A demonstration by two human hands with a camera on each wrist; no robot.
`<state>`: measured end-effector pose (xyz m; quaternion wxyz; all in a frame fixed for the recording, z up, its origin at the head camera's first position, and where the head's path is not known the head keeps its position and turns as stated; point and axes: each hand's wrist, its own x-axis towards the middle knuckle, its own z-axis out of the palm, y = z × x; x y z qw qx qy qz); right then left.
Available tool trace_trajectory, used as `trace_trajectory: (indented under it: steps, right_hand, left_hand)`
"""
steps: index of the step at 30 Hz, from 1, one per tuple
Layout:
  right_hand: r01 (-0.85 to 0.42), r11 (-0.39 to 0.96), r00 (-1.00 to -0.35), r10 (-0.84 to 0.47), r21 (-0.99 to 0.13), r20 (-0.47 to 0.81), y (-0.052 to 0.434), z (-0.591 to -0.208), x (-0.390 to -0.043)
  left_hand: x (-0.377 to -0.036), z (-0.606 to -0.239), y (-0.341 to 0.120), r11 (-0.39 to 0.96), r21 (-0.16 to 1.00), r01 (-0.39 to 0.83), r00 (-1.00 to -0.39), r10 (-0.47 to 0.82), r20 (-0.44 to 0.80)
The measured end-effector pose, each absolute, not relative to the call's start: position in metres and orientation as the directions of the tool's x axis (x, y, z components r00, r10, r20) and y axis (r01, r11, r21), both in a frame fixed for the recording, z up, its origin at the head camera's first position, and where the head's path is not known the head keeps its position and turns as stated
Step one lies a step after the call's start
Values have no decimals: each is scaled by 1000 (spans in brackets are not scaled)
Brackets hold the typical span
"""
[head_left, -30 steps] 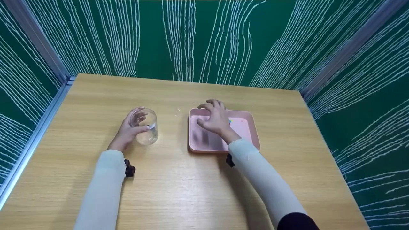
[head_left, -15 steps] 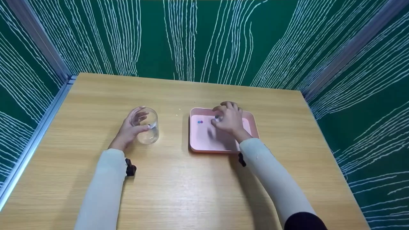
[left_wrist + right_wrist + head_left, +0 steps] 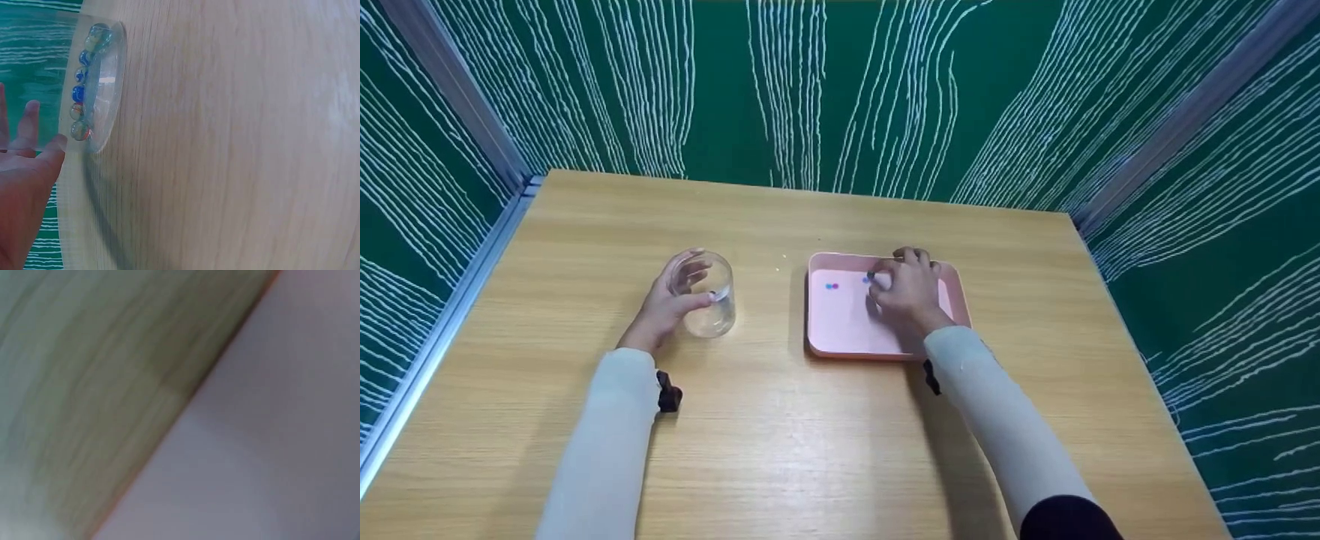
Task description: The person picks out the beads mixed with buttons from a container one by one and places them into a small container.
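On the left in the head view, my left hand (image 3: 669, 306) is curled round the side of a clear glass jar (image 3: 712, 322), thumb toward me. Through the wall of the jar (image 3: 109, 98), the left wrist view shows several glass marbles (image 3: 79, 93) lined up at its base. My right hand (image 3: 911, 289) is inside a pink tray (image 3: 832, 334), thumb and forefinger bent toward the tray floor. Beside their tips lies a small bluish marble (image 3: 866, 280). Whether they pinch anything is too small to tell. Two small coloured balls (image 3: 832, 286) lie farther left in the tray.
Both hands work over a wooden table (image 3: 780, 435). Tiny pale specks (image 3: 781, 262) lie between the jar and tray. Green panels with white wavy lines (image 3: 720, 90) stand behind and at the sides. Only the tray floor (image 3: 242, 467) and table show, blurred, in the right wrist view.
My right hand has moved right across the tray and down toward its floor, its fingers drawing closer together. The left hand still holds the jar in place.
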<state>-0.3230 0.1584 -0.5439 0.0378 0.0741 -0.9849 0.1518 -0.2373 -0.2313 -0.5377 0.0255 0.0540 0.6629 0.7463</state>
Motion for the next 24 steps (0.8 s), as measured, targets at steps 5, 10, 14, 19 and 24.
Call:
trace_trajectory:
  steps: [5, 10, 14, 19, 24]
  right_hand:
    - [-145, 950, -989, -131, -278, 69, 158, -548, -325]
    - [-144, 951, -989, -134, -274, 57, 157, -550, -326]
    - [-160, 950, -986, -141, -268, 89, 157, -550, -326]
    - [-170, 947, -983, -145, -272, 111, 157, -552, -327]
    - [-158, 948, -986, -137, -274, 94, 155, -554, -327]
  left_hand:
    - [-238, -538, -232, -124, 992, 32, -993, 107, 46]
    - [-238, -539, -232, -125, 991, 43, -993, 104, 56]
    - [-238, -539, -230, -163, 985, 62, -991, 109, 81]
    - [-237, -540, -229, -218, 973, 74, -990, 105, 99]
    - [-237, -540, -229, -222, 972, 82, -990, 95, 105]
